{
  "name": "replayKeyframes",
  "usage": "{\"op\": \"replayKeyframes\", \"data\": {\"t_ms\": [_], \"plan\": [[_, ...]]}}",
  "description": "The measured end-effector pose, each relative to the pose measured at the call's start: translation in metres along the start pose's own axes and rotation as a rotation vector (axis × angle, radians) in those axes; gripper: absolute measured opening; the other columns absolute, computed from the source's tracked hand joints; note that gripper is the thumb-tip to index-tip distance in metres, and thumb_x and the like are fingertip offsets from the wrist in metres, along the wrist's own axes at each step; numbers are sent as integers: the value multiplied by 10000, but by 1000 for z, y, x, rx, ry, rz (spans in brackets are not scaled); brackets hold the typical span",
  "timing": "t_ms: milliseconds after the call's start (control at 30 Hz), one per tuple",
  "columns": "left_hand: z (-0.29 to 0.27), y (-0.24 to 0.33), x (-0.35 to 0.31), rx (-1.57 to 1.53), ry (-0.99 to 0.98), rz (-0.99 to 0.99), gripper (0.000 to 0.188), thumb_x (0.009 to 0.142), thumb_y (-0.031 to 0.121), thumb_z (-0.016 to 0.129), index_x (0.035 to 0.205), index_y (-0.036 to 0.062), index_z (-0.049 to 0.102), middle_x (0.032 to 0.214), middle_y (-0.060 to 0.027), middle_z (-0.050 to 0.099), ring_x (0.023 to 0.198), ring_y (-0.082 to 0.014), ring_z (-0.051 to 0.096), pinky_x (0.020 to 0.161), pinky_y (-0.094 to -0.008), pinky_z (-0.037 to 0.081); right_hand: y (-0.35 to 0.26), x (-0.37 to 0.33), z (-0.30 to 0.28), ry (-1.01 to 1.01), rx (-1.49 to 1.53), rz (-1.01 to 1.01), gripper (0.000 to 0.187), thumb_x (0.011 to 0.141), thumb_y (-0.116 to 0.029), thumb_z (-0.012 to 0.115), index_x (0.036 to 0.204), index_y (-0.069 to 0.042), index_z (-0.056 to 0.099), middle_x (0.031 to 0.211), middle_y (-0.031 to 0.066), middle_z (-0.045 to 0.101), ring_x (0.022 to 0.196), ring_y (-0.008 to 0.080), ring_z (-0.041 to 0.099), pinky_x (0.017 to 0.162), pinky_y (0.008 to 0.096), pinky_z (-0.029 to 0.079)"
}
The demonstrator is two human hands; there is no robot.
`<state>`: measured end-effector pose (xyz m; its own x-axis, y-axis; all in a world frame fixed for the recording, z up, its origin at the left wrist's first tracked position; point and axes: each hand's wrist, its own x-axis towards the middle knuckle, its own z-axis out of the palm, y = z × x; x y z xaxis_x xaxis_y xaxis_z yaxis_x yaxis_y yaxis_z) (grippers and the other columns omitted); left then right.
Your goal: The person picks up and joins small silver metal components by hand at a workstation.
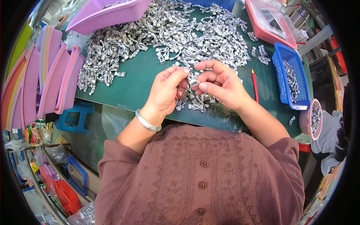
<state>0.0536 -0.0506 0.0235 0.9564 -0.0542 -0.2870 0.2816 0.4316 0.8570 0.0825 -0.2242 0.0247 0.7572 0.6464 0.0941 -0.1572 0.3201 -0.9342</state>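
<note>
At the near edge of the green table, my left hand (pixel 167 86) is closed in a pinch on a small grey-and-white looped piece (pixel 193 83), its pale oval end pointing outward. Just right of that piece is my right hand (pixel 221 83), with thumb and index finger spread apart and the other fingers curled. Whether its fingertips touch the piece is hard to tell. Below both hands lies a small cluster of similar pieces (pixel 197 106). Farther back, a large loose heap of them (pixel 210 37) spreads across the table (pixel 131 88).
Stacked purple and pink baskets (pixel 50 75) stand at left; a purple tray (pixel 108 17) sits back left. To the right are a red pencil (pixel 255 86), a blue basket (pixel 278 71) and a pink bowl (pixel 304 120) holding pieces. A pink tray (pixel 262 33) with plastic bags is behind them.
</note>
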Motion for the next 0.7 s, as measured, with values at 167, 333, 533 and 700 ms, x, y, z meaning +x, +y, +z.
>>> {"op": "replayKeyframes", "data": {"t_ms": [167, 333, 533, 700], "plan": [[0, -5, 3, -134, 5, -122, 163, 821, 202, 600, 711, 91, 553, 588, 16, 492, 430, -56, 381, 387, -181, 291, 1, 0, -4, -35, -1, 1, 335, 842, -38, 544, 1151, -9, 419, 877, 88, 607, 798, 131, 575, 735, 267, 478], [-1, -6, 2, -166, 10, -141, 163, 819, 199, 607, 716, 88, 547, 591, 18, 489, 432, -59, 384, 394, -180, 294, 3, 0, -5, -32, 16, 5, 328, 852, -59, 538, 1155, -13, 422, 887, 99, 613, 784, 135, 579, 716, 267, 480], [2, -14, -3, 24, 56, 200, 119, 841, 172, 595, 848, 53, 594, 649, 30, 530, 484, -31, 405, 440, -164, 324, 2, 0, -1, 13, 27, 140, 356, 871, -102, 528, 1189, -24, 390, 873, 106, 611, 757, 138, 581, 690, 266, 478], [3, -17, -7, -19, -28, 209, 209, 868, 177, 567, 1014, 30, 594, 744, 19, 560, 538, -25, 423, 479, -154, 332, 7, 1, -1, 69, -39, 61, 426, 825, -42, 573, 1200, -25, 373, 846, 69, 595, 754, 119, 569, 683, 244, 461]]}}
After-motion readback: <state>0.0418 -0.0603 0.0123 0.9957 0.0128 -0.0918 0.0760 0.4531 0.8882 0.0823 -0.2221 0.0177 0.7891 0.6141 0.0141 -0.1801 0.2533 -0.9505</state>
